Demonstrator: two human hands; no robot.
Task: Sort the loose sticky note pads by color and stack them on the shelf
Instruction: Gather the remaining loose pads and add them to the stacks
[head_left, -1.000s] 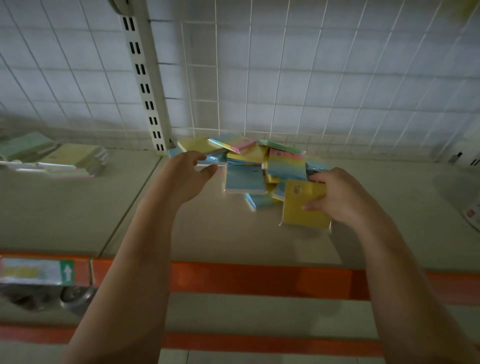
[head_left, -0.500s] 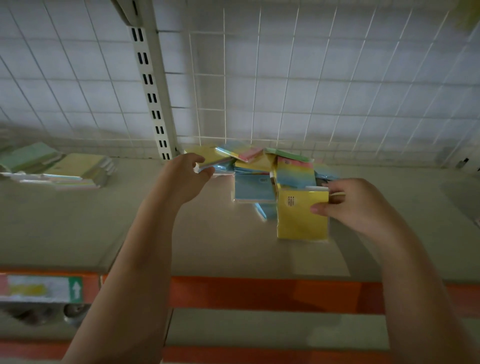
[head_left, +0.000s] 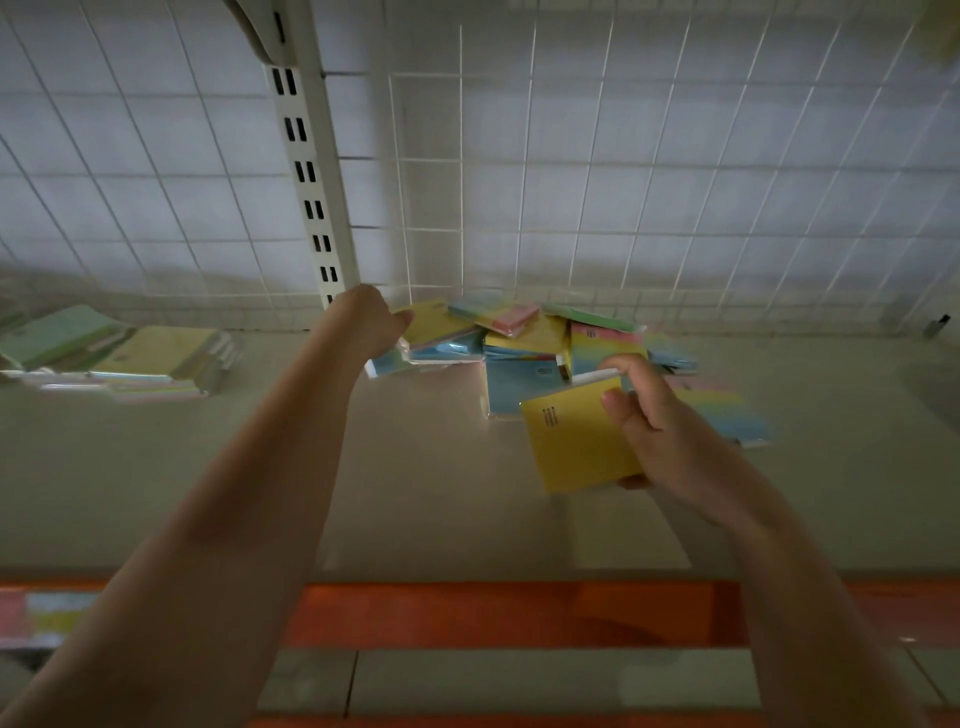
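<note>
Head view: right hand (head_left: 670, 431) grips tilted yellow pad (head_left: 574, 441), left hand (head_left: 369, 322) pinches pile's (head_left: 524, 338) yellow pad.

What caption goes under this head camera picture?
Right hand holds a yellow pad; left hand reaches into the pile on the shelf.

You won't find any text you can read here. The square yellow sticky note pad (head_left: 576, 436) you hold carries a small block of dark print near its left edge, and the light blue square pad (head_left: 514, 384) behind it a small dark mark at its top right corner; both are too small to make out.
</note>
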